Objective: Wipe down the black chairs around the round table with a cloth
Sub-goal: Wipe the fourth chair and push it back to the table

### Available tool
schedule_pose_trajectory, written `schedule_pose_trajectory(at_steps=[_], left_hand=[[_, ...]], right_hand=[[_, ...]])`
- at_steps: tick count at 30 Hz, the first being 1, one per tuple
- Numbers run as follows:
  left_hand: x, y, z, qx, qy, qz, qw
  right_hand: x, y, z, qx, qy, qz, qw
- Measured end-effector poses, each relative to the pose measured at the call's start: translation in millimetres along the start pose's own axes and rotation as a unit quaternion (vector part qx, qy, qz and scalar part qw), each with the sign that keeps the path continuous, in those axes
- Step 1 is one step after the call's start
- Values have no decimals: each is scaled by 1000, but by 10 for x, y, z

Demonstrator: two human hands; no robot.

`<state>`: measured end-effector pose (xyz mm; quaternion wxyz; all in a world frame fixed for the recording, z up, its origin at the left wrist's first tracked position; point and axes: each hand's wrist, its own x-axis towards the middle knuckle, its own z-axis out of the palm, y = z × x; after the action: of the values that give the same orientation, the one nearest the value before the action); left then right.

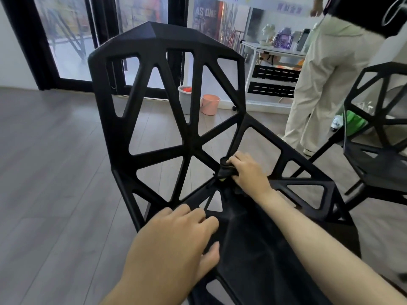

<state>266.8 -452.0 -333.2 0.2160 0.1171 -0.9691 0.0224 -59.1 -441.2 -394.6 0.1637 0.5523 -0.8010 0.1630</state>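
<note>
At the black chair — I'm wiping where its back meets the seat.
My right hand is gripping a bunched dark cloth, pressing it against a strut low on the backrest, while my left hand is resting flat, fingers relaxed, on the seat — a second black chair is standing just to the right.

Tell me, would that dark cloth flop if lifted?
Probably floppy: the cloth sits bunched and creased under the right hand, moulded around a strut of the black chair. It likely weighs little, since fingers alone grip it.
</note>
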Motion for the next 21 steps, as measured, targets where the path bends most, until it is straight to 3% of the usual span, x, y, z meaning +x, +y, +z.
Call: schedule_pose_trajectory(at_steps=[2, 6, 8, 15, 21], left_hand=[[-7, 13, -13, 0, 2, -1, 1000], [-16, 18, -55, -4, 9, 2, 1000], [-20, 23, -78, -9, 10, 0, 1000], [-14, 52, -140, -16, 6, -18, 1000], [-13, 46, -137, -24, 7, -28, 999]], right_hand=[[68, 23, -48, -28, 11, -13, 999], [357, 27, -132, 6, 125, 105, 987], [326, -48, -59, 25, 137, 138, 981], [-3, -119, -67, 33, -23, 77, 996], [275, -179, -92, 34, 116, 153, 981]])
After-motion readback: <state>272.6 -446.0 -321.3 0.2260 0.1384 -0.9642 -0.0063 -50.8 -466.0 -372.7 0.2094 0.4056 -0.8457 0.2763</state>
